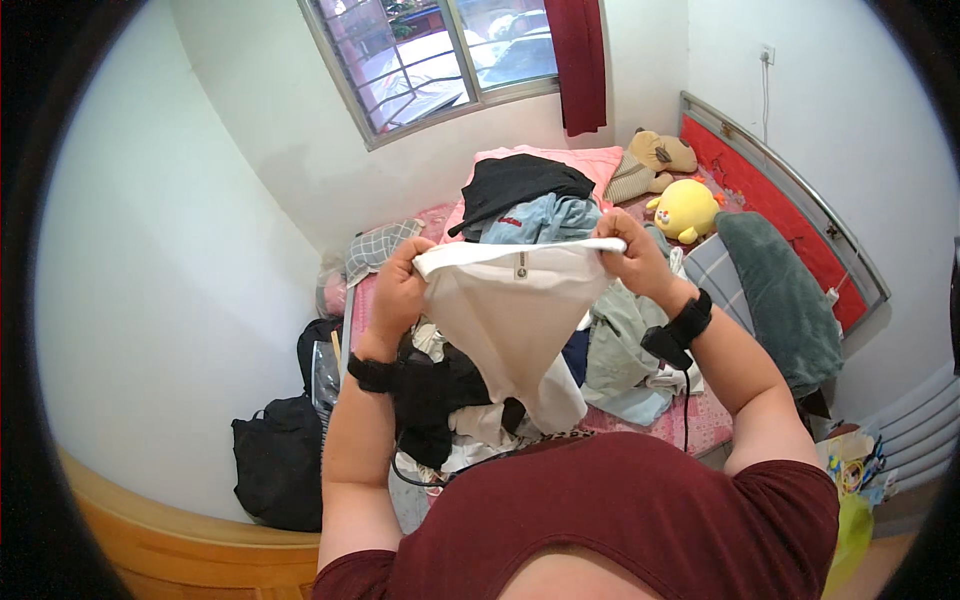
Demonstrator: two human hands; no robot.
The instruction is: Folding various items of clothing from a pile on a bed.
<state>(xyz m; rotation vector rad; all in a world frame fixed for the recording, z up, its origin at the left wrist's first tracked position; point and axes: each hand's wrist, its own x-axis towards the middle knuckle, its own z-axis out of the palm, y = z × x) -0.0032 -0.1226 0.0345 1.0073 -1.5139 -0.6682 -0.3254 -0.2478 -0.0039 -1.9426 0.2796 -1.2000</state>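
A white garment (510, 315) hangs stretched between my two hands, its banded edge uppermost and a small label inside the band. My left hand (401, 292) grips the left end of that band, and my right hand (634, 251) pinches the right end. The lower part of the cloth narrows and droops above the bed. Beneath and around it lie loose clothes: black clothing (439, 390) on the left and a pale green garment (622, 345) on the right. Further back, a black garment (517, 184) rests over light blue denim-like clothing (540, 217).
Pink bedding (697, 420) covers the bed, which has a red headboard (772, 217) on the right. Near it are a yellow plush toy (684, 210) and a grey-green cushion (780, 300). A black bag (277, 461) stands on the floor at left. A cable (687, 409) hangs from my right wrist strap.
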